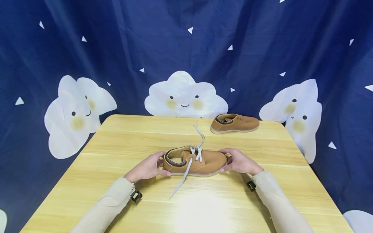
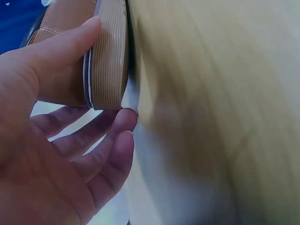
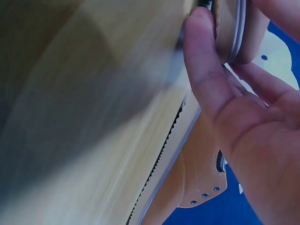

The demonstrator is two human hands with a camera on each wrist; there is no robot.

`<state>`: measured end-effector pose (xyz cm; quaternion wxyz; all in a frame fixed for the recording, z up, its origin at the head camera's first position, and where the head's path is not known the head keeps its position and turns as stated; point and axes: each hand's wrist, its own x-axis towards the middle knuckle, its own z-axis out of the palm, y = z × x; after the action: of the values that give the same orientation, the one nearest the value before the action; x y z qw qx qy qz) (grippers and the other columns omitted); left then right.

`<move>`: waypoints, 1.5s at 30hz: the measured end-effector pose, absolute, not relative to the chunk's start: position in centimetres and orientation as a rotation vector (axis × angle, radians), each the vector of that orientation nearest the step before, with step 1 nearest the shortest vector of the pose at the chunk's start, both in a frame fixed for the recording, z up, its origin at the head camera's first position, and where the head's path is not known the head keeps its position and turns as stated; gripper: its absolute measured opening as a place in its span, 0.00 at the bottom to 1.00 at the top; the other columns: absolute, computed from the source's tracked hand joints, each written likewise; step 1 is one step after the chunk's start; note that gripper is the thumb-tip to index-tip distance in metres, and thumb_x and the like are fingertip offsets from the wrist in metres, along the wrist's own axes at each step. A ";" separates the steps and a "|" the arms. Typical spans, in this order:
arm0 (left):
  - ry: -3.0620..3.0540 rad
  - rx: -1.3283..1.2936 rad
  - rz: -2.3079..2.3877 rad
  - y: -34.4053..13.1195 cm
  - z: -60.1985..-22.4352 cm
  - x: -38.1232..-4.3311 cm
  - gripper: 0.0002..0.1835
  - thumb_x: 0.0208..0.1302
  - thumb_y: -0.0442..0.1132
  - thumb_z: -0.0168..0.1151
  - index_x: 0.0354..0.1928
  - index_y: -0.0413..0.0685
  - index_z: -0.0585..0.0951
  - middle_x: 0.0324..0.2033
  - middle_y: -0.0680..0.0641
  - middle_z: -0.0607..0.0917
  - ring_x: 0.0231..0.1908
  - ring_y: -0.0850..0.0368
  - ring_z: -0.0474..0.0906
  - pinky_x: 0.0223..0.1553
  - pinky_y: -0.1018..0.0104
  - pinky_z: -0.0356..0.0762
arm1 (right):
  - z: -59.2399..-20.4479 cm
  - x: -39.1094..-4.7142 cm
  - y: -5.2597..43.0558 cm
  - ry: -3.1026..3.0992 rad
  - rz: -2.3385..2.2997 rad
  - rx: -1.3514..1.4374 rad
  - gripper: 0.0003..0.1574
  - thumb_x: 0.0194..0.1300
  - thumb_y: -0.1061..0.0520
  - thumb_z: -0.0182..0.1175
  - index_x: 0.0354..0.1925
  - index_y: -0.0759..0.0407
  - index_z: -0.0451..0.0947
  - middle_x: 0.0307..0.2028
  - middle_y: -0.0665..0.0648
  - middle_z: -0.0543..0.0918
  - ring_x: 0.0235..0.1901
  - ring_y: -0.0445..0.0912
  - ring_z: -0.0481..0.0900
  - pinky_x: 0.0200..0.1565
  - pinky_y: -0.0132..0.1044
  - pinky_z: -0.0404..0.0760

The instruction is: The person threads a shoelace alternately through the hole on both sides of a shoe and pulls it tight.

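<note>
The left hand (image 1: 149, 166) is holding the heel of the laced brown shoe (image 1: 212, 158), with its thumb on the near side and its fingers going round the back. The right hand (image 1: 243, 161) is pinching the toe, so both hands are clamping on the two ends. The wooden table (image 1: 116, 139) is lying under the shoe; I cannot tell if the sole is touching it. The pale lace (image 1: 182, 182) is crossing the shoe's top, one end hanging over its near side, the other pointing away behind it. The shoe is probably feeling light, with a firm sole and a softer, smooth top, so gripping low by the sole is looking safest. A second brown shoe (image 1: 244, 124) is sitting behind the laced one, toward its toe end, and a blue curtain (image 1: 163, 42) is hanging farther back
</note>
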<state>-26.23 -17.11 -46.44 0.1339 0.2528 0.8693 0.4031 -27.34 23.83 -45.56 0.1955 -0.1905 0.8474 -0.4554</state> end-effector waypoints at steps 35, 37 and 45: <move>2.623 0.559 1.132 -25.3 -44.3 -31.7 0.41 0.56 0.46 0.80 0.69 0.45 0.72 0.58 0.42 0.82 0.49 0.50 0.82 0.48 0.60 0.80 | -42.9 -33.9 14.4 2.556 -1.119 -0.686 0.40 0.54 0.61 0.79 0.64 0.68 0.77 0.58 0.65 0.83 0.34 0.43 0.85 0.38 0.32 0.82; 2.609 0.554 1.152 -25.6 -44.5 -32.3 0.39 0.57 0.44 0.79 0.69 0.44 0.73 0.57 0.41 0.82 0.48 0.49 0.82 0.48 0.60 0.81 | -43.2 -34.6 14.0 2.575 -1.112 -0.693 0.40 0.54 0.61 0.80 0.63 0.70 0.77 0.58 0.65 0.83 0.38 0.46 0.84 0.41 0.32 0.81; 2.560 0.491 1.236 -25.8 -45.1 -34.6 0.35 0.59 0.38 0.77 0.66 0.38 0.73 0.53 0.37 0.83 0.43 0.54 0.85 0.42 0.63 0.81 | -44.3 -36.8 12.9 2.572 -1.172 -0.585 0.38 0.55 0.61 0.79 0.62 0.70 0.78 0.57 0.65 0.84 0.49 0.51 0.83 0.53 0.39 0.82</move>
<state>-34.56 -25.84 -45.14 0.1280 0.1687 0.8802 0.4248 -36.76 12.87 -44.31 0.1274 -0.2010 0.8839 -0.4026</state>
